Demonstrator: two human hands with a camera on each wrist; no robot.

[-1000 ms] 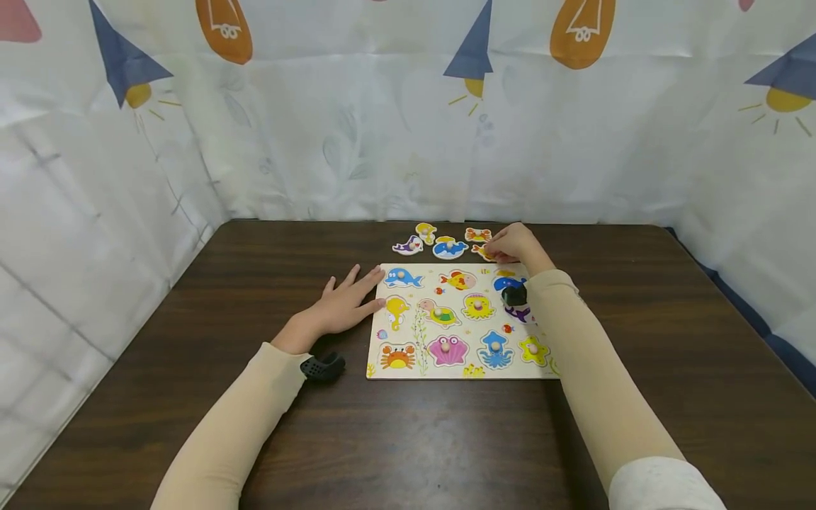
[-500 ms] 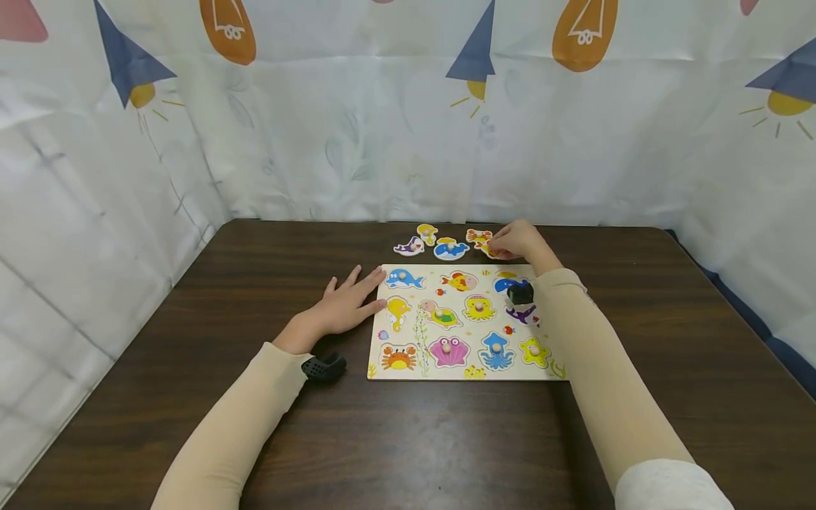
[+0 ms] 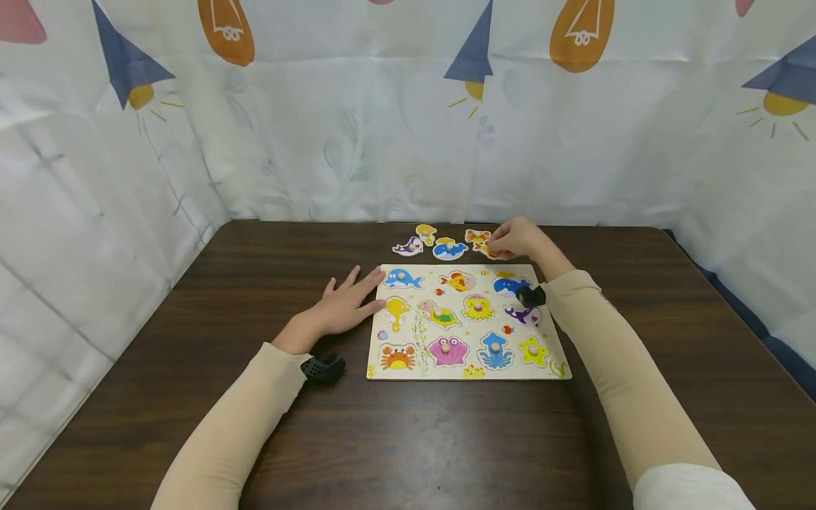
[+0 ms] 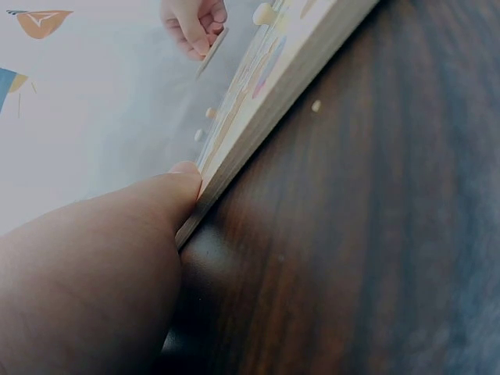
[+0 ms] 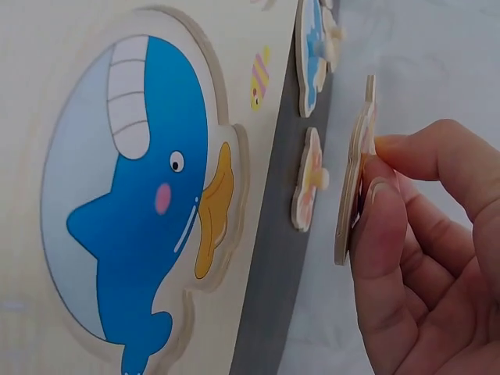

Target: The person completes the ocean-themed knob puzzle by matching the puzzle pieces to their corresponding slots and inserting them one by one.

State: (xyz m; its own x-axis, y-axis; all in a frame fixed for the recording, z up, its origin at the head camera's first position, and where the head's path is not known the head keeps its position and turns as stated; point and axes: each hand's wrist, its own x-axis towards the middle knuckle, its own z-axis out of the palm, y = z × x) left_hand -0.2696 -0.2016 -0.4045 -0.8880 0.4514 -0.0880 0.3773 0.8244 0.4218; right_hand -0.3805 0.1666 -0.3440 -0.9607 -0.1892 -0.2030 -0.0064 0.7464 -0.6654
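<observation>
In the head view, my right hand (image 3: pixel 519 239) pinches a small orange-and-yellow fish puzzle piece (image 3: pixel 482 249) between thumb and fingertips beyond the far edge of the wooden sea-animal puzzle board (image 3: pixel 468 333). The right wrist view gives the held fish piece (image 5: pixel 355 180) edge-on, up off the table, its knob covered by the fingers. My left hand (image 3: pixel 344 304) lies with fingers spread at the board's left edge, fingertips touching it. Octopus, turtle, shell, squid and starfish pieces with knobs sit in the board. Its large whale recess (image 5: pixel 156 180) holds no piece.
Behind the board lie a crab piece (image 3: pixel 477 235), a blue whale piece (image 3: pixel 450 248), a purple piece (image 3: pixel 408 246) and a yellow seahorse piece (image 3: pixel 426 234). The dark wooden table (image 3: pixel 408 439) ends at a printed curtain (image 3: pixel 395 142).
My right hand has risen slightly with the fish piece, and its forearm has swung right, uncovering the board's right side. The left hand stays put.
</observation>
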